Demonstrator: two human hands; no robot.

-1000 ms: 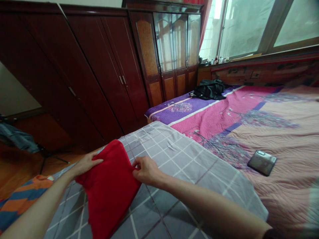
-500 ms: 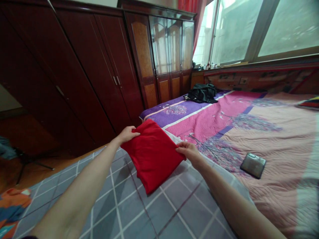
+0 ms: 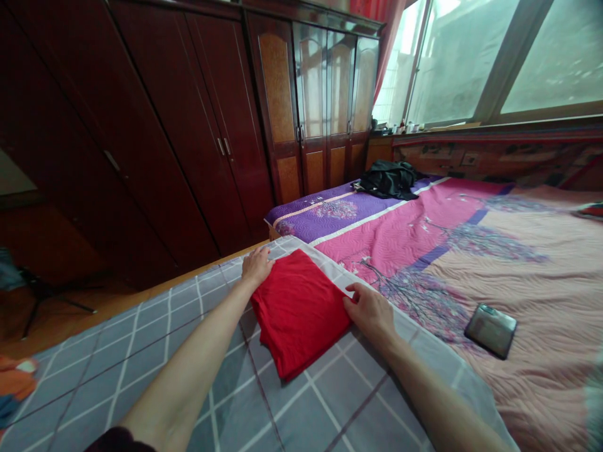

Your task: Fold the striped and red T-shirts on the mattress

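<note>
A folded red cloth (image 3: 304, 314), perhaps a garment, lies nearly flat on the grey checked cover (image 3: 221, 351). At its far left edge is my left hand (image 3: 257, 267), fingers bent over and closed on the fabric; its thumb is largely out of sight. My right hand (image 3: 374, 314) has the right corner of the cloth at its thumb and curled index finger, in a loose pinch. Some uneven layers show along the near left side of the cloth.
To the right, a phone (image 3: 490, 331) rests on the patterned quilt (image 3: 541, 301). Farther back is a black heap of fabric (image 3: 389, 179). Dark wardrobes (image 3: 188, 138) line the left and back. Orange clothing (image 3: 16, 376) lies at the left edge, near a tripod (image 3: 40, 298).
The red cloth came down from a raised, tilted position onto the checked cover. Both hands lowered with it, still at its edges, and the view shifted slightly.
</note>
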